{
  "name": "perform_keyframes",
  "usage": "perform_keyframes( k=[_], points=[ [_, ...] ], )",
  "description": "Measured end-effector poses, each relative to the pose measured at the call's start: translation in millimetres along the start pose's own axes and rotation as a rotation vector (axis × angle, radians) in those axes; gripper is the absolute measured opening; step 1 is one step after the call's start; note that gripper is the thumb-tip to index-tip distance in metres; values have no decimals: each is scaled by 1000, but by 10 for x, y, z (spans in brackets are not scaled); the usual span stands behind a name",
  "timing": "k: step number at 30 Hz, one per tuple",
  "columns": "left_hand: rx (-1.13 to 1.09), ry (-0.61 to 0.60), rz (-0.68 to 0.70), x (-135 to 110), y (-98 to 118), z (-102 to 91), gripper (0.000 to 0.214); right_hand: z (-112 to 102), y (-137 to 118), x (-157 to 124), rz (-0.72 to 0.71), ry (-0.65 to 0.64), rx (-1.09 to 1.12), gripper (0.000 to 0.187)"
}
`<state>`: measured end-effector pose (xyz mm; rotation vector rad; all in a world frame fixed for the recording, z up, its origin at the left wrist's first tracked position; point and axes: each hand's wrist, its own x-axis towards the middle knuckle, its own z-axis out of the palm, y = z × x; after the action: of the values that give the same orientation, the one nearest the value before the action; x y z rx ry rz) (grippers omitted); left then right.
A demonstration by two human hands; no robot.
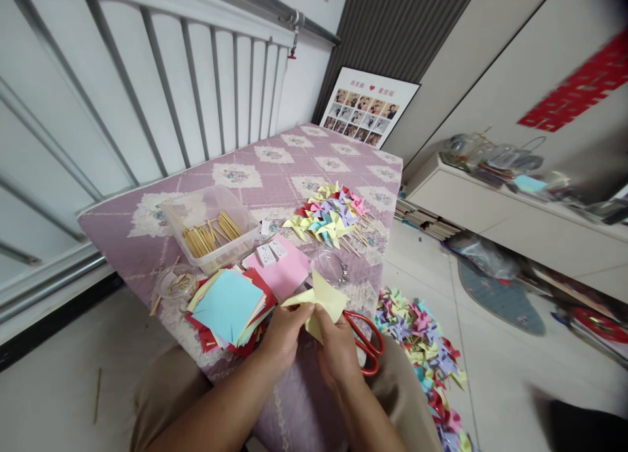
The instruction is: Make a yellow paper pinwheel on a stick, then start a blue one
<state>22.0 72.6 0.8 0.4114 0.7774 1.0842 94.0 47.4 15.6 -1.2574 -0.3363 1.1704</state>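
Note:
A pale yellow paper pinwheel (330,299), its corners partly folded, is held between both hands above the near edge of the cloth-covered table. My left hand (289,331) pinches its left side with thumb and fingers. My right hand (337,344) grips the lower middle, thumb on the paper. Red-handled scissors (366,347) lie beside my right hand, blades hidden. To the left is a stack of coloured paper squares (228,308), blue on top. Behind the pinwheel sit a pink sheet (284,272) with small white boxes (271,250) and a round clear container (331,267).
A clear plastic bin (210,233) holds wooden sticks. A small round tub (177,283) stands at the left edge. Finished pinwheels (333,213) lie on the purple tablecloth (275,154); more pinwheels (422,347) cover the floor at right. A white radiator (161,79) borders the table.

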Motion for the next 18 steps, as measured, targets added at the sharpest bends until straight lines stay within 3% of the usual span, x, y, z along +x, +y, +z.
perform_keyframes(
  k=[6, 12, 15, 18],
  points=[
    [65, -30, 27, 1, 69, -6, 29, -13, 30, 0, -9, -69, -40, 37],
    [-21, -10, -18, -16, 189, 27, 32, -92, -28, -27, -31, -190, -128, 33],
    [-84, -7, -59, -5, 221, 25, 32, -188, -70, -14, -115, -175, -215, 26],
    [-124, -41, -68, 14, 229, 7, 32, -300, -103, 3, -291, -132, -308, 21]
  ],
)
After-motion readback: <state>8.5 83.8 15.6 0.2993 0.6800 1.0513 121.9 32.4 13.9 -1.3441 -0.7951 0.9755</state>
